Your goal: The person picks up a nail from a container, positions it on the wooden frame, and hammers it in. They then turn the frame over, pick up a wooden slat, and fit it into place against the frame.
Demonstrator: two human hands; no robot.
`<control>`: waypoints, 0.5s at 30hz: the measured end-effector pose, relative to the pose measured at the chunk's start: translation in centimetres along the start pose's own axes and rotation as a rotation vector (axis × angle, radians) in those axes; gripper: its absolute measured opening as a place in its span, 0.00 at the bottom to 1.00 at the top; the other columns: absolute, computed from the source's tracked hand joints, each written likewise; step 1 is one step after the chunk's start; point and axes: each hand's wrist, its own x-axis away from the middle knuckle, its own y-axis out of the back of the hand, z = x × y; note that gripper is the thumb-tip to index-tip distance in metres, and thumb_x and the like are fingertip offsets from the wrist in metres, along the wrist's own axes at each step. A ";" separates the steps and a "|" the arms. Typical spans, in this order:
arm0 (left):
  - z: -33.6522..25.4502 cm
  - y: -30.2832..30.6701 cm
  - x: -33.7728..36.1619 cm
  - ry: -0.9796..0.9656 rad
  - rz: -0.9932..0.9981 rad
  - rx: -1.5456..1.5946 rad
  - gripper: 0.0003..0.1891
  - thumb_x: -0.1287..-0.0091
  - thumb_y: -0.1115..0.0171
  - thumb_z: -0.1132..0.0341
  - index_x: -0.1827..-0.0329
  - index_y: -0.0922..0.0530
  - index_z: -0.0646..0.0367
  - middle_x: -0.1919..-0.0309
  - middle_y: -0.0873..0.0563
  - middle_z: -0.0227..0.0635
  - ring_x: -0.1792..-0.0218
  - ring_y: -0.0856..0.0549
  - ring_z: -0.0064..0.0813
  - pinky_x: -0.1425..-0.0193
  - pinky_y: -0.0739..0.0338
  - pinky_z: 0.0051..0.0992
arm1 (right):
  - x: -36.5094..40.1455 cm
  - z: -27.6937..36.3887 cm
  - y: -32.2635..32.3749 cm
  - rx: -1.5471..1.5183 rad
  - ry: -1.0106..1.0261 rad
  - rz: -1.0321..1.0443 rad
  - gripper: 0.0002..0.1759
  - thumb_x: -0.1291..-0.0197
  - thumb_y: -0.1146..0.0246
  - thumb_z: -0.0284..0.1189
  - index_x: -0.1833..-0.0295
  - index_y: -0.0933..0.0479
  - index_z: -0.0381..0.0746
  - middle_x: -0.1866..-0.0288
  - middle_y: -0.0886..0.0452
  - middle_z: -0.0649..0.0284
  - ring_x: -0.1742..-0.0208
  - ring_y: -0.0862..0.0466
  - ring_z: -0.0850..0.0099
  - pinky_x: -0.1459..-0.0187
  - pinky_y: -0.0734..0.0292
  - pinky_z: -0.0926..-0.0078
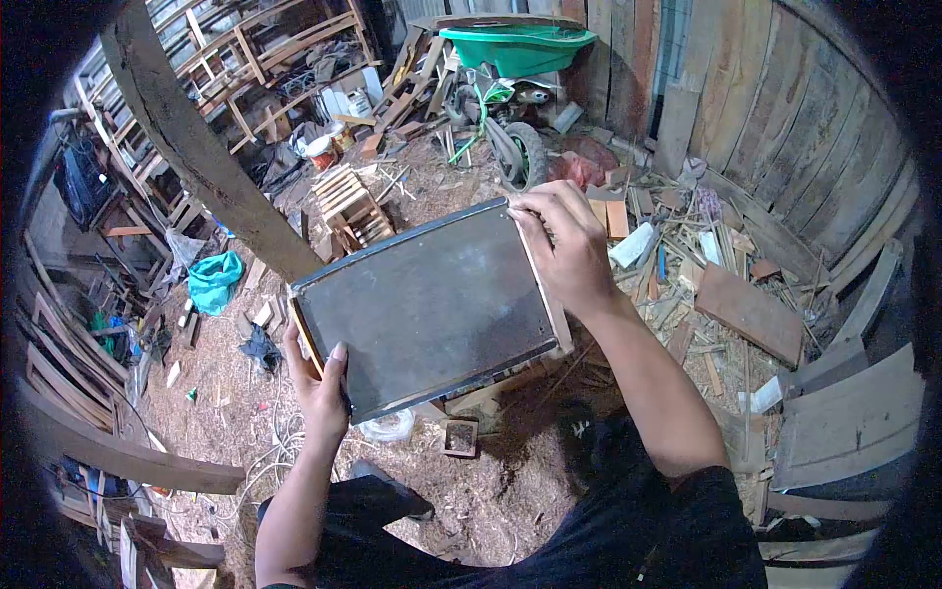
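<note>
A shallow rectangular wooden drawer (pixel 432 304) with a dark flat panel and thin raised edges is held up in front of me, tilted. My left hand (pixel 319 388) grips its left edge near the lower corner, thumb on the panel side and fingers around the outside. At the upper right corner, my right hand (pixel 564 240) pinches the rim, with its fingers bent over the edge. Below the drawer, a small square wooden box (pixel 459 438) lies on the shavings-covered floor, partly near a pale coil (pixel 388 425).
A wooden post (pixel 201 137) slants down at the left. Behind are a motorbike (pixel 510 142) and a green tub (pixel 520 49). Scrap wood (pixel 677 294) is heaped at the right, beside a brown board (pixel 749 312). A teal bag (pixel 215 283) and loose cables (pixel 270 461) lie left.
</note>
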 end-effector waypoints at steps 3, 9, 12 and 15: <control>-0.4 -0.3 -0.1 -0.005 -0.004 0.016 0.36 0.29 0.39 0.71 0.21 0.48 0.55 0.38 0.24 0.42 0.40 0.22 0.31 0.34 0.30 0.32 | -0.1 0.1 -0.2 0.013 -0.018 0.020 0.07 0.42 0.33 0.19 0.59 0.22 0.32 0.61 0.22 0.56 0.57 0.18 0.57 0.54 0.22 0.61; 0.1 -0.1 -0.2 -0.009 -0.020 0.021 0.37 0.29 0.39 0.71 0.21 0.49 0.55 0.37 0.25 0.43 0.40 0.22 0.31 0.34 0.30 0.32 | -0.4 0.3 -0.1 0.045 0.004 0.040 0.06 0.42 0.33 0.19 0.59 0.22 0.32 0.61 0.21 0.56 0.57 0.18 0.57 0.54 0.21 0.62; 0.1 -0.1 -0.1 -0.010 -0.018 0.009 0.36 0.29 0.39 0.71 0.21 0.49 0.55 0.36 0.25 0.43 0.39 0.23 0.31 0.33 0.31 0.33 | -0.4 0.2 -0.2 0.050 0.020 0.024 0.06 0.42 0.33 0.19 0.59 0.22 0.32 0.61 0.21 0.55 0.58 0.18 0.57 0.55 0.21 0.62; 0.0 -0.2 -0.2 -0.011 -0.015 -0.001 0.36 0.29 0.39 0.71 0.21 0.48 0.56 0.37 0.25 0.42 0.39 0.23 0.32 0.33 0.31 0.33 | -0.4 0.1 -0.2 0.053 0.025 0.031 0.07 0.43 0.33 0.18 0.59 0.21 0.32 0.61 0.21 0.56 0.58 0.17 0.57 0.55 0.20 0.62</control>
